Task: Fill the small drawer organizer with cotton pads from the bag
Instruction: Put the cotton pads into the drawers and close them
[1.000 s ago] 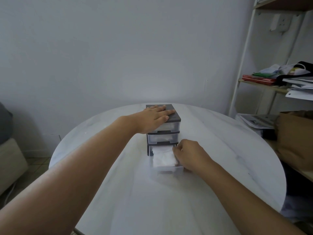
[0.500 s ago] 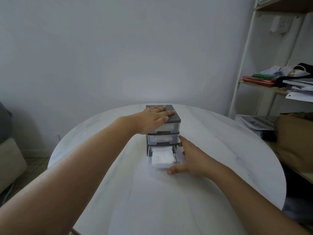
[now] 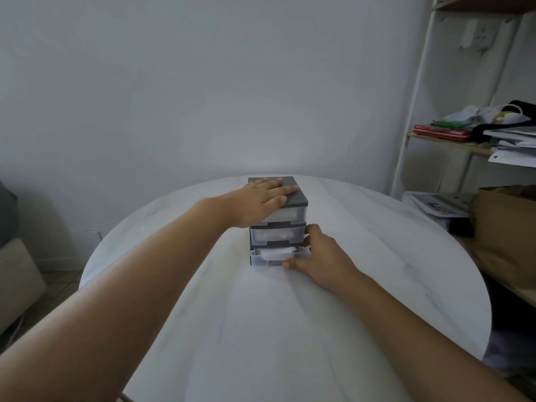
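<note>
A small grey drawer organizer (image 3: 298, 198) with three clear drawers stands at the far middle of the round white table (image 3: 261, 329). My left hand (image 3: 261, 203) lies flat on its top, fingers spread. The bottom drawer (image 3: 268, 258) sticks out only slightly, with white cotton pads (image 3: 277, 252) showing inside. My right hand (image 3: 316, 253) presses against that drawer's front right side, thumb under the front edge and fingers up along the organizer's right side. The middle drawer (image 3: 277, 235) is closed and holds white pads too. No bag of pads is in view.
A white shelf unit (image 3: 417, 91) stands at the right with stacked papers (image 3: 510, 140) and red folders (image 3: 441, 133). A brown paper bag (image 3: 507, 236) sits beyond the table's right edge. A beige cushion (image 3: 17, 277) is low on the left.
The bottom drawer has slid back from well pulled out to almost closed. My right hand went from inside the drawer to its front and moved with it toward the organizer. My left hand stayed put.
</note>
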